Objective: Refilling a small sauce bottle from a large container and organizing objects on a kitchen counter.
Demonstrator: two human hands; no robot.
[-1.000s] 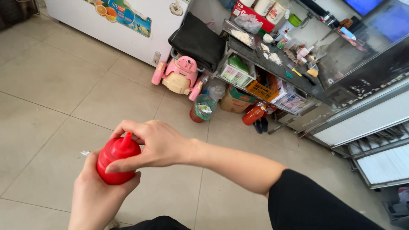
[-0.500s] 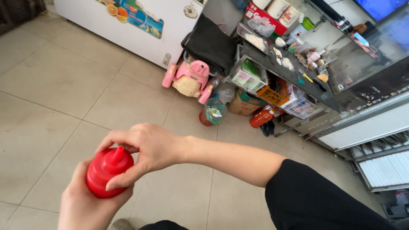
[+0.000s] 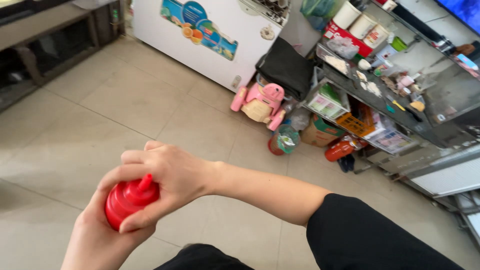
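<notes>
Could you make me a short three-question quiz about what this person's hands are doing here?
1. True or false: both hands are on the red squeeze bottle.
2. Which hand covers the bottle's nozzle cap? A) right hand B) left hand
3. What pink thing stands on the floor by the white chest freezer?

Key: 1 true. 2 A; the left hand holds the bottle from below. 3 A pink toy ride-on car.

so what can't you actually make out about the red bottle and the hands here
Head view only:
- Red plastic squeeze bottle with nozzle cap: body and contents hidden by both hands.
- Left hand: wrist and forearm cut off by the bottom edge; fingers wrapped behind the bottle.
- Right hand: palm covers the cap, so whether the cap is tight or loose is hidden.
- Items on the cluttered metal shelf: too small to identify.
</notes>
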